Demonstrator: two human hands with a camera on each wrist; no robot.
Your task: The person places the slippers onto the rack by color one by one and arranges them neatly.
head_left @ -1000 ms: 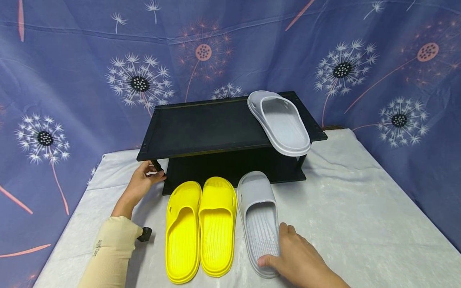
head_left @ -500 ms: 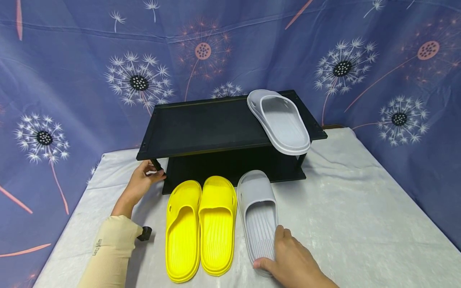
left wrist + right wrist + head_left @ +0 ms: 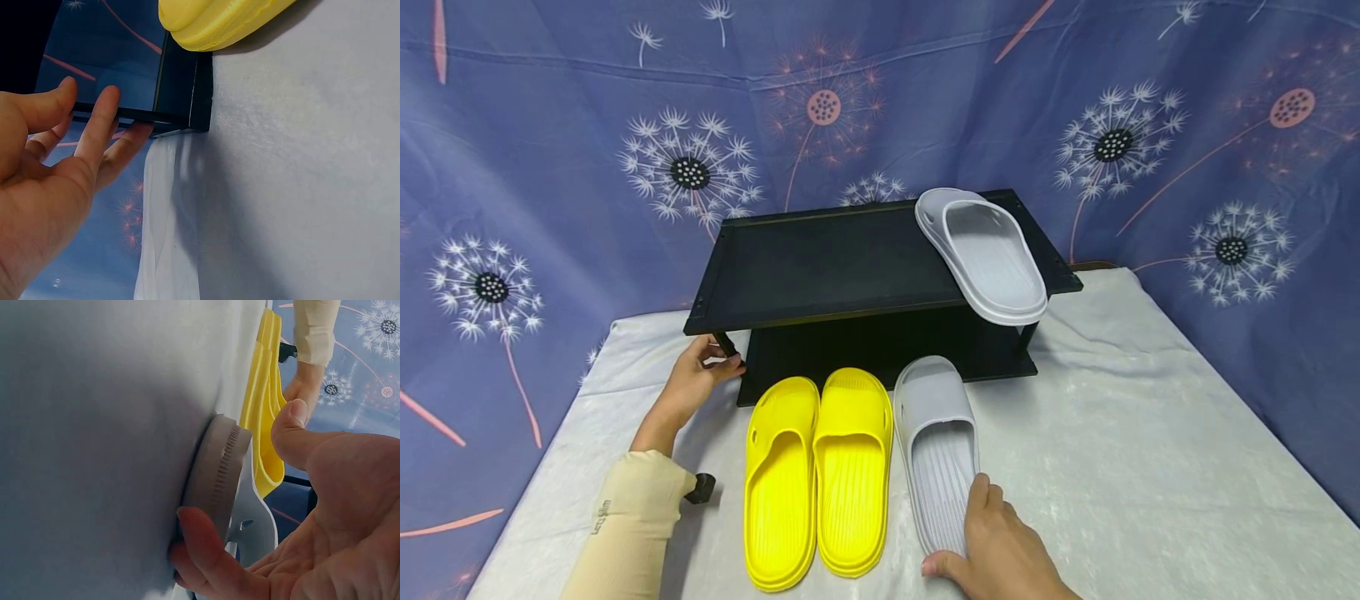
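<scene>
My left hand grips the front left leg of a black two-tier shoe rack, its fingers around the thin frame. My right hand is at the heel of a grey slipper lying on the table. In the right wrist view its fingertips are at the sole's edge and its thumb is spread wide, off the slipper. A matching grey slipper rests on the right of the rack's top shelf, heel over the front edge. To the left lie two yellow slippers, side by side, toes toward the rack.
A white cloth covers the table. Behind it hangs a blue curtain with a dandelion print. A lower shelf runs under the rack's top, just beyond the slippers' toes. A small black object is at my left sleeve.
My right hand has shifted slightly left and down along the grey slipper's heel, its thumb moving across to the heel's left side. The left hand, rack and slippers stay put.
</scene>
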